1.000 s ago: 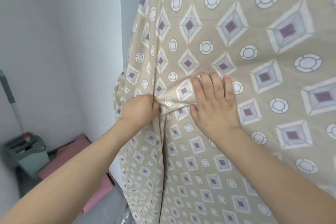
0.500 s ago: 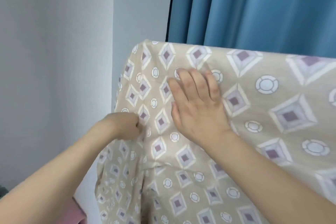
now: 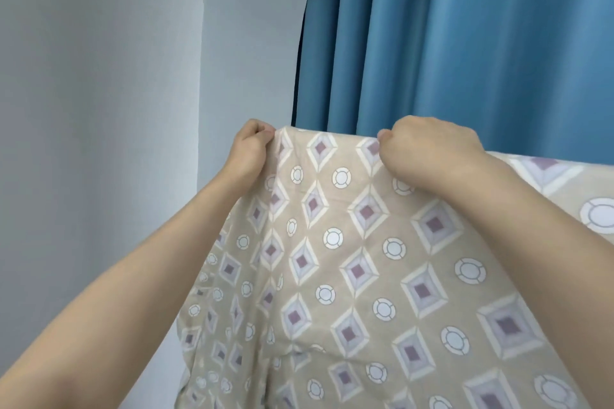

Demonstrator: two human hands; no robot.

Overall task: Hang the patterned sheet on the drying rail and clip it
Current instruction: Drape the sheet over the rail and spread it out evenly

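Sheet body: patterned sheet (image 3: 349,269) hangs heavy below both hands; that weight could drag it down.
Left hand (image 3: 249,153): fingers pinch the top corner.
Right hand (image 3: 428,153): fingers curled, gripping the top edge.
Rail: hidden; no clip visible.
Behind: blue curtain (image 3: 465,43).

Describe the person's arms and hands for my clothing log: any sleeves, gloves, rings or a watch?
Both forearms are bare as far as the frame shows, with no sleeve edge in view. The left hand and right hand wear no gloves. No watch, bracelet or ring shows on either wrist or on the visible fingers. Fingernails look short and unpainted.
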